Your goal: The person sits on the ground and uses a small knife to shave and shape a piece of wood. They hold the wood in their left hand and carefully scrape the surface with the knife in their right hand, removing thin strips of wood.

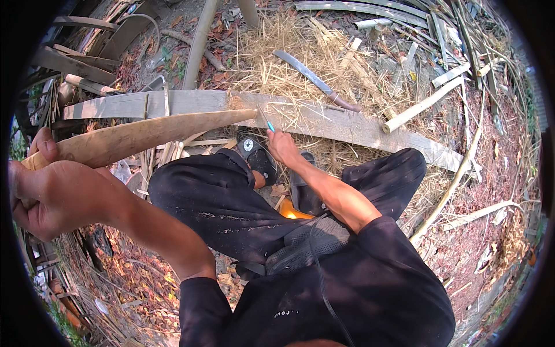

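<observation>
My left hand (66,188) is closed around the near end of a long, curved, tapering piece of pale wood (162,136), possibly split bamboo. It slants up to the right across the front of a grey plank (358,124). At its far, narrow tip my right hand (283,147) grips a slim light-blue tool (270,125). A thin, pointed end of that tool comes close to the wood's tip; whether they touch I cannot tell. My fingers cover most of its handle.
Beyond the plank a machete (306,72) with a brown handle lies on straw-like shavings (266,49). Pale poles (425,105) lie at the right, and stacked boards (81,66) stand at far left. My bent legs (214,196) are close below the plank.
</observation>
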`<state>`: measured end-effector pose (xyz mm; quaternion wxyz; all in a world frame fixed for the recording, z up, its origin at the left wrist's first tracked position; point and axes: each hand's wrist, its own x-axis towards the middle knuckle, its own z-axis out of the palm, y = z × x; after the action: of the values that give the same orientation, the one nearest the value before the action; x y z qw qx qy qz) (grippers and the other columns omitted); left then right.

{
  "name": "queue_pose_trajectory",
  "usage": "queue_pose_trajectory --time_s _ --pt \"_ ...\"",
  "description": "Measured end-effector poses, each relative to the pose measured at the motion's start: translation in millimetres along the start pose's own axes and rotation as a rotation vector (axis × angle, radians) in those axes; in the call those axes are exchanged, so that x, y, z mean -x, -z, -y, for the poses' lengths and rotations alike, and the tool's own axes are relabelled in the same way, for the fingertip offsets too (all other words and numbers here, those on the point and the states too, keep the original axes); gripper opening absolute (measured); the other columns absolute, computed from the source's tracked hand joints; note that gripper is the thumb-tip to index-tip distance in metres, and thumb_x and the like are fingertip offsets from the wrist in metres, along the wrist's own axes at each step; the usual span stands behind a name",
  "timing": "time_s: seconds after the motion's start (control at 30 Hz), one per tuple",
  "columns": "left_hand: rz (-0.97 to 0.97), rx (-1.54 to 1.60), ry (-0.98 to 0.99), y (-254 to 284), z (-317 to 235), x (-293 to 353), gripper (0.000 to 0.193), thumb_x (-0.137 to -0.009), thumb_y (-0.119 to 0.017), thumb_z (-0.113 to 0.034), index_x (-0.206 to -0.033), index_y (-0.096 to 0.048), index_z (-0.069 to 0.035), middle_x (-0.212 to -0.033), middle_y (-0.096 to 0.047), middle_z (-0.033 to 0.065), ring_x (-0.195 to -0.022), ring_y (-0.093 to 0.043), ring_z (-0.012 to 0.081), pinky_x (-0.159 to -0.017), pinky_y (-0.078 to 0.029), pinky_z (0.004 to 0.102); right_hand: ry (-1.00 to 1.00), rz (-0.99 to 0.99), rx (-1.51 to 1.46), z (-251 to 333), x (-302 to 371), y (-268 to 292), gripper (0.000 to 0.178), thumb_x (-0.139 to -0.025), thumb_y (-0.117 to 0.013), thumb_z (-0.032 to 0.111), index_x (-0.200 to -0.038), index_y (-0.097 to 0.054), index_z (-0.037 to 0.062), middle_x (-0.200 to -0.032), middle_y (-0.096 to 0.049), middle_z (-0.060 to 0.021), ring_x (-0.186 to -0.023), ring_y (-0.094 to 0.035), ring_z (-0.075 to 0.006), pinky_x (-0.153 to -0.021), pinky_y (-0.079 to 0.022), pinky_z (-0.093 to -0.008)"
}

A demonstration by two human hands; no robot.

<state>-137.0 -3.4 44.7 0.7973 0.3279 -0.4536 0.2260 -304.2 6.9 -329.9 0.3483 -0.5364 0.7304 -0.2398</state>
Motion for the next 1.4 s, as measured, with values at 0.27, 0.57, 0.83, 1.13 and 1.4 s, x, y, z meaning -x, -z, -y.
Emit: queue_pose_trajectory --time_s 0.27,0.57,0.83,1.13,1.4 --pt "-0.003 -0.031 0.008 0 3 2 0.02 -0.08 -0.042 0.007 -0.069 -0.057 0.015 -0.06 -0.056 0.0175 -0.049 -0.057 0.0179 -0.051 -0.053 0.0293 0.151 -0.1 -0.064 4 10 -16 0.04 -0.096 -0.038 0.029 -0.089 -0.052 -0.0076 -0.066 -0.057 -0.0309 -0.066 -0.057 -0.0503 -0.061 -0.047 -0.0528" --pt "0.062 0.123 -0.018 11 13 -4 0.019 -0.085 -0.042 0.001 -0.076 -0.053 0.013 -0.062 -0.058 0.0188 -0.05 -0.059 0.0178 -0.051 -0.053 0.0266 0.184 -0.094 -0.164 36 22 1 0.039 -0.096 -0.038 0.029 -0.089 -0.05 -0.0075 -0.068 -0.057 -0.0328 -0.069 -0.058 -0.0503 -0.061 -0.048 -0.0542" --pt "0.026 0.108 0.025 0 -1 -1 0.014 -0.083 -0.05 0.003 -0.075 -0.052 0.013 -0.063 -0.058 0.0191 -0.05 -0.059 0.0188 -0.049 -0.052 0.0251 0.116 -0.044 0.01 15 -4 -24 0.043 -0.096 -0.036 0.031 -0.091 -0.055 -0.0064 -0.082 -0.061 -0.0317 -0.079 -0.062 -0.0444 -0.073 -0.05 -0.0515" --pt "0.016 -0.049 0.101 4 -8 2 0.022 -0.086 -0.055 -0.009 -0.08 -0.042 0.008 -0.055 -0.056 0.0176 -0.046 -0.054 0.0151 -0.051 -0.051 0.0236 0.1 -0.038 -0.086 -1 4 -25 0.046 -0.096 -0.037 0.031 -0.087 -0.055 -0.0098 -0.077 -0.059 -0.0324 -0.076 -0.056 -0.0527 -0.071 -0.046 -0.0551" --pt "-0.04 0.115 0.096 -7 -8 3 0.008 -0.082 -0.051 0.006 -0.08 -0.053 0.013 -0.068 -0.057 0.0157 -0.049 -0.054 0.0164 -0.046 -0.048 0.0256 0.085 -0.113 -0.07 -9 20 -30 0.044 -0.096 -0.037 0.032 -0.084 -0.054 -0.0074 -0.07 -0.056 -0.0341 -0.072 -0.054 -0.054 -0.067 -0.045 -0.0559"
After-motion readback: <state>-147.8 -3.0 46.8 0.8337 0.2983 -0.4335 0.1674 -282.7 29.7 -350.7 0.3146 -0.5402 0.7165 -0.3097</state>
